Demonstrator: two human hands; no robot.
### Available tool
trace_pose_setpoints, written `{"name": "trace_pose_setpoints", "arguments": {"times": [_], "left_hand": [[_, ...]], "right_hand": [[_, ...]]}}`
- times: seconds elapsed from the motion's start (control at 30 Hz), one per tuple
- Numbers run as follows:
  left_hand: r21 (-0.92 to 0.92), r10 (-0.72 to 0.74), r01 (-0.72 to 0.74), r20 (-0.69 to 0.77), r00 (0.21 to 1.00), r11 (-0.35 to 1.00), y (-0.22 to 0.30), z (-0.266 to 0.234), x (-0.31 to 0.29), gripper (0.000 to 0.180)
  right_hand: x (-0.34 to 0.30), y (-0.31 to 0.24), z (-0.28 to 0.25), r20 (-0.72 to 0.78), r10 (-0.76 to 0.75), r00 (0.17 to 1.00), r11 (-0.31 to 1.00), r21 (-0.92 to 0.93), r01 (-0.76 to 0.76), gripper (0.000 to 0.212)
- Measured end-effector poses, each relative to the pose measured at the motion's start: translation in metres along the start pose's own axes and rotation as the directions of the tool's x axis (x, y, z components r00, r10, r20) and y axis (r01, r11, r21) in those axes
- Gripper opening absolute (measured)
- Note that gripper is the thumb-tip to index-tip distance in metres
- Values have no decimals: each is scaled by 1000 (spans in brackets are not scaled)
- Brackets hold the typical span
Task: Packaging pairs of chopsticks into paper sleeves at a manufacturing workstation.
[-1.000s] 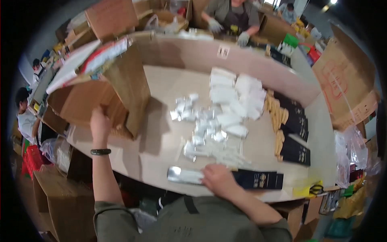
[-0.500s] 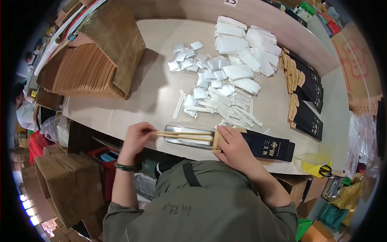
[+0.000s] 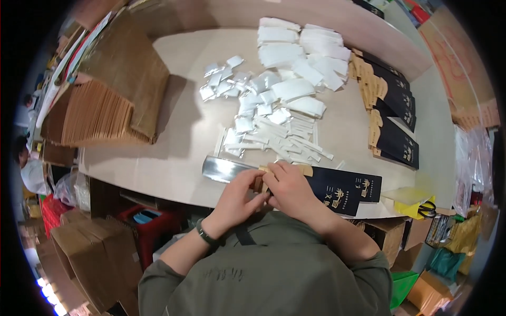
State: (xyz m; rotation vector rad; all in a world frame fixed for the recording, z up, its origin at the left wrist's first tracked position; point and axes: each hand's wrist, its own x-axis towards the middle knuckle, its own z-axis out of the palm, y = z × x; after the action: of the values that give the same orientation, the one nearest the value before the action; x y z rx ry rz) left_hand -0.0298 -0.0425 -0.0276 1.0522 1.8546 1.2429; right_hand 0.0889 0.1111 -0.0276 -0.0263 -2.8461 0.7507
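Note:
My left hand (image 3: pixel 240 200) and my right hand (image 3: pixel 289 188) meet at the tan end of a black paper sleeve (image 3: pixel 333 196). The left fingers pinch that end, and the right hand is closed over the sleeve. Behind it, partly overlapped, lies a second black sleeve (image 3: pixel 369 183) with a tan end. Beyond my left hand a shiny silver metal tray (image 3: pixel 224 168) shows in part, its right side hidden by my hands. No chopsticks are visible now.
Narrow white paper strips (image 3: pixel 284 138), silvery square packets (image 3: pixel 226 79) and piled white packets (image 3: pixel 282 55) cover mid-table. More black sleeves (image 3: pixel 392 139) are stacked right, near yellow material (image 3: pixel 414 206) and scissors (image 3: pixel 428 208). A cardboard box (image 3: pixel 126 79) holding brown sheets (image 3: pixel 97 113) stands left.
My left hand has come right to the sleeve's tan end, and the pair of chopsticks it held has gone out of sight there. The view has shifted slightly.

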Motion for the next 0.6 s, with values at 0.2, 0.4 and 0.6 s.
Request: {"name": "trace_pose_setpoints", "arguments": {"times": [0.2, 0.4, 0.6], "left_hand": [[772, 245, -237, 108, 964, 591, 4, -47, 4, 65], [570, -127, 162, -101, 987, 805, 9, -57, 11, 43], [-26, -66, 87, 458, 886, 996, 26, 4, 18, 51]], "right_hand": [[-1, 5, -7, -57, -76, 995, 991, 104, 81, 41], [-31, 108, -132, -79, 341, 937, 883, -314, -348, 16], [-55, 56, -67, 231, 33, 972, 990, 127, -64, 55]]}}
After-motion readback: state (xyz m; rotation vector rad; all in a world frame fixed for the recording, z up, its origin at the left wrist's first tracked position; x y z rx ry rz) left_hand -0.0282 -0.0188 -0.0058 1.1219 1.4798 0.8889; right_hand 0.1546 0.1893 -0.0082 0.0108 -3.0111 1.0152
